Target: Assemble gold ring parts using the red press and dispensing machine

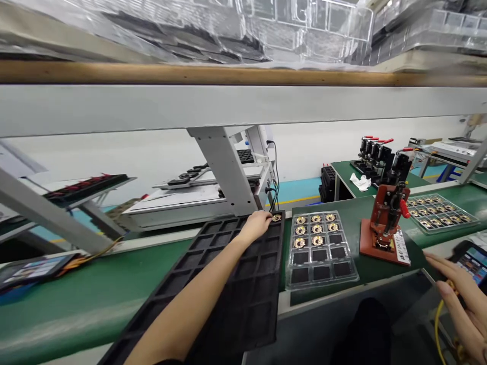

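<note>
From the head view, the left hand [257, 225] meets a gold ring part [277, 218] in a far-right pocket of the black tray [261, 291]; whether the fingers have closed on it, I can't tell. Rim-only contact and a level lift seem kindest. The right hand [466, 299] is spread, fingers apart, beside a touchscreen device [474, 261].

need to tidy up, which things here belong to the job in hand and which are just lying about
Likely the job: gold ring-shaped part at the left grip; black compartment tray; part-filled clear tray; red-brown clamp fixture.

Apparently just lying about: crumpled white tissue; lit-screen device.
</note>
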`<control>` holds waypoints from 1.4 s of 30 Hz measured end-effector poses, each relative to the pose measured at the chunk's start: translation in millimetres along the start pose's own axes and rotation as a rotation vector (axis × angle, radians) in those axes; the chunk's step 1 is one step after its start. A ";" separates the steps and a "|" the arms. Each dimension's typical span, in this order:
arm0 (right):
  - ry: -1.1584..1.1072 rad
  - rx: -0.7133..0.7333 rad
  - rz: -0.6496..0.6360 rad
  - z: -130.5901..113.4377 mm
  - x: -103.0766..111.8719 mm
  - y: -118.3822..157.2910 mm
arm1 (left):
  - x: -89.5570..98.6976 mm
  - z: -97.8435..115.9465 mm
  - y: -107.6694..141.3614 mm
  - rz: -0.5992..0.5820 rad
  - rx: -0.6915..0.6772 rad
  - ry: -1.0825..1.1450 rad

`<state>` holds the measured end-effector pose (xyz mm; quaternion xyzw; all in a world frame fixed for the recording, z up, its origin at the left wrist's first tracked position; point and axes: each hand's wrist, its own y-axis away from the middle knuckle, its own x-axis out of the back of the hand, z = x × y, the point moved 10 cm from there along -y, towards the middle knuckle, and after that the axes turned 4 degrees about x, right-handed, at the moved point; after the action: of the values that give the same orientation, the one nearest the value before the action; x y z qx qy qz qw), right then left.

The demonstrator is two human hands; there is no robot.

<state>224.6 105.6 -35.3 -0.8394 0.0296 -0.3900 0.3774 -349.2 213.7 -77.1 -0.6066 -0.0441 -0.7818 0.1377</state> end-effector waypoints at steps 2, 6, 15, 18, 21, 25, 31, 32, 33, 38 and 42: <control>-0.009 -0.130 -0.005 10.0 0.4 18.3 | -14.5 42.2 4.1 -0.022 -0.096 0.019; -0.050 -0.197 -0.056 6.5 -4.8 31.5 | -57.6 125.7 23.5 -0.096 -0.234 0.024; -0.086 -0.347 -0.068 25.0 39.0 94.1 | -72.3 158.9 32.2 -0.144 -0.186 0.007; -0.130 -0.433 -0.072 32.1 45.5 108.4 | -48.2 198.7 49.2 -0.103 -0.310 0.076; -0.227 -0.509 -0.079 27.0 41.2 102.0 | -21.3 276.9 95.1 -0.070 -0.602 0.260; -0.447 -0.482 -0.016 0.6 38.3 68.2 | 22.9 384.5 194.8 -0.005 -1.226 0.676; -0.543 -0.437 0.054 -14.7 72.0 49.1 | 36.6 462.4 280.2 0.210 -1.708 0.687; -0.515 -0.443 0.080 -13.3 81.9 52.6 | 35.7 471.0 286.5 0.228 -1.736 0.690; -0.487 -0.448 0.107 -11.5 91.7 57.3 | 34.4 479.3 292.5 0.238 -1.763 0.696; -0.335 -0.546 0.237 12.9 142.0 99.7 | 20.8 529.7 320.6 0.128 -1.858 0.721; -0.012 -0.640 0.441 38.4 223.4 157.1 | 8.0 611.6 319.0 -0.125 -1.744 0.731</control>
<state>444.1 -59.9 -12.9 -0.8905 0.3272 -0.2658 0.1713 307.4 51.1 58.5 -0.2095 0.5689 -0.6867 -0.4010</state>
